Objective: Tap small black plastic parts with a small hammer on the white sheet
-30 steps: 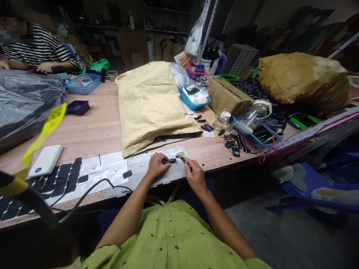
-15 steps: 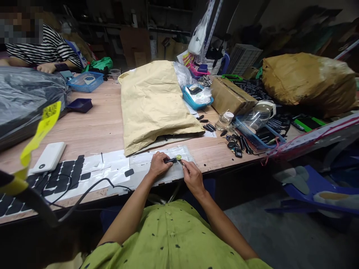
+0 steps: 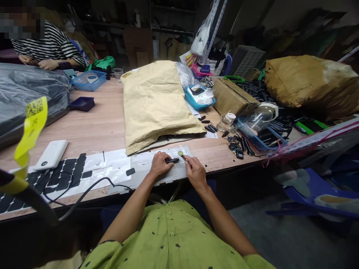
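My left hand (image 3: 158,164) pinches a small black stick-shaped part (image 3: 172,161) and presses it on a white sheet (image 3: 146,164) at the table's near edge. My right hand (image 3: 195,172) is closed on a thin tool with a green round tip (image 3: 181,153), whose end meets the black part. Both hands sit close together, just in front of a large tan paper sack (image 3: 154,101).
Black key pieces on a white sheet (image 3: 63,177), a white power bank (image 3: 51,154) and a black cable (image 3: 84,194) lie left. Blue baskets (image 3: 260,134), a cardboard box (image 3: 231,97), a plastic jar (image 3: 226,121) and small black parts (image 3: 237,145) crowd the right. A person in stripes (image 3: 47,46) sits far left.
The view shifted slightly. My hands stay together on the black part; the green-tipped tool has shifted a little against it.
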`<state>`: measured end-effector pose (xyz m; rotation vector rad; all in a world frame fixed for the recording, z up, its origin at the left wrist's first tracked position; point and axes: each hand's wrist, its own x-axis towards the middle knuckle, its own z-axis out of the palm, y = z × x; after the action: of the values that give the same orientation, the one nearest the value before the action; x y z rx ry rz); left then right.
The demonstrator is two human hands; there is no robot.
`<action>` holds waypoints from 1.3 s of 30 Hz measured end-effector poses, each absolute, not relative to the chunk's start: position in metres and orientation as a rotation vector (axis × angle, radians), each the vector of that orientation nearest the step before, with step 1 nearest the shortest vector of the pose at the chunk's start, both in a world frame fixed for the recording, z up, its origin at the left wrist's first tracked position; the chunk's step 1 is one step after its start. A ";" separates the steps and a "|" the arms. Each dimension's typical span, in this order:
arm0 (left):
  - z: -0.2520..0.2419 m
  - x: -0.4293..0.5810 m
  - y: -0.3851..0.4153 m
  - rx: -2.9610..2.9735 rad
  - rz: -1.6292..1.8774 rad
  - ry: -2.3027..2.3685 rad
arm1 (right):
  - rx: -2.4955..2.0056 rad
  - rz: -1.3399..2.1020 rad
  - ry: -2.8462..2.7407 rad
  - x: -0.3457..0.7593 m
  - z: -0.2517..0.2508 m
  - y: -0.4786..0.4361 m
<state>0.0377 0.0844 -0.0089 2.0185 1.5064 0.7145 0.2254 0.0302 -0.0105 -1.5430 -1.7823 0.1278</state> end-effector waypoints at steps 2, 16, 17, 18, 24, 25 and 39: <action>-0.010 0.037 0.085 2.012 0.704 1.506 | -1.666 0.019 -1.762 0.240 -0.012 0.043; -0.006 0.027 0.078 2.082 0.594 1.371 | -1.918 -0.318 -1.767 0.258 -0.035 0.063; -0.005 0.025 0.071 2.105 0.582 1.316 | -1.921 -0.308 -1.768 0.258 -0.035 0.063; -0.004 0.023 0.062 2.135 0.566 1.251 | -1.924 -0.300 -1.768 0.258 -0.035 0.063; -0.004 0.010 0.001 2.377 0.423 1.040 | -1.921 -0.351 -1.759 0.257 -0.036 0.062; -0.004 0.009 -0.005 2.412 0.406 1.054 | -1.923 -0.364 -1.754 0.256 -0.036 0.062; 0.014 0.030 0.077 1.993 0.760 1.628 | -1.930 -0.305 -1.756 0.254 -0.037 0.061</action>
<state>0.0299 0.0773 0.0140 1.9927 1.6280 0.7595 0.2542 0.0612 -0.0370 -1.9303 -1.7561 -0.3046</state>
